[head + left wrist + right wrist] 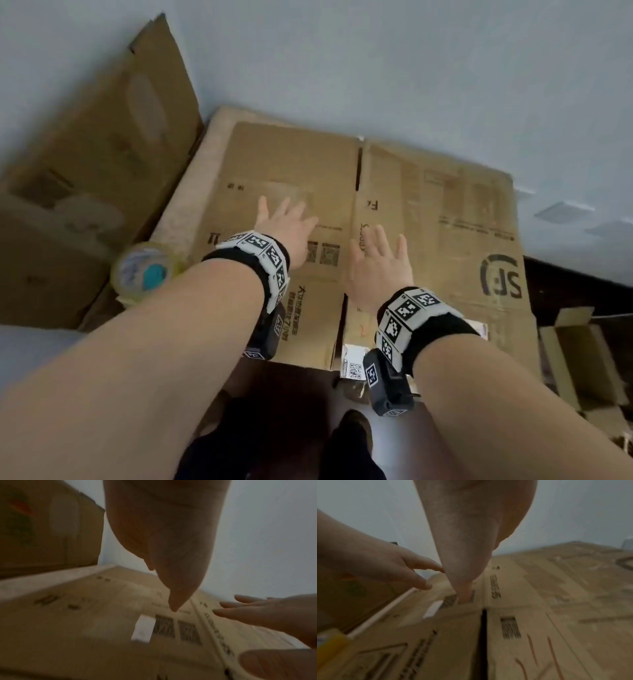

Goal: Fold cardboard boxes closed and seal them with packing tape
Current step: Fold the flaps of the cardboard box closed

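Note:
A large flattened cardboard box (pixel 428 219) with an SF logo lies on a beige surface, its two panels divided by a seam (pixel 357 192) with a dark slit. My left hand (pixel 284 222) reaches over the left panel with fingers straight and spread, holding nothing. My right hand (pixel 383 253) is stretched the same way just right of the seam. Whether either palm touches the cardboard I cannot tell. A roll of clear packing tape (pixel 145 270) sits left of my left forearm. In the left wrist view my left hand (pixel 171 561) hangs over the printed codes (pixel 176 628).
Another flattened box (pixel 113 137) leans on the wall at the left, with a closed carton (pixel 44 267) below it. Small open boxes (pixel 582 359) stand on the floor at the right. The beige surface's edge (pixel 185 192) shows left of the cardboard. My feet (pixel 349 431) are below.

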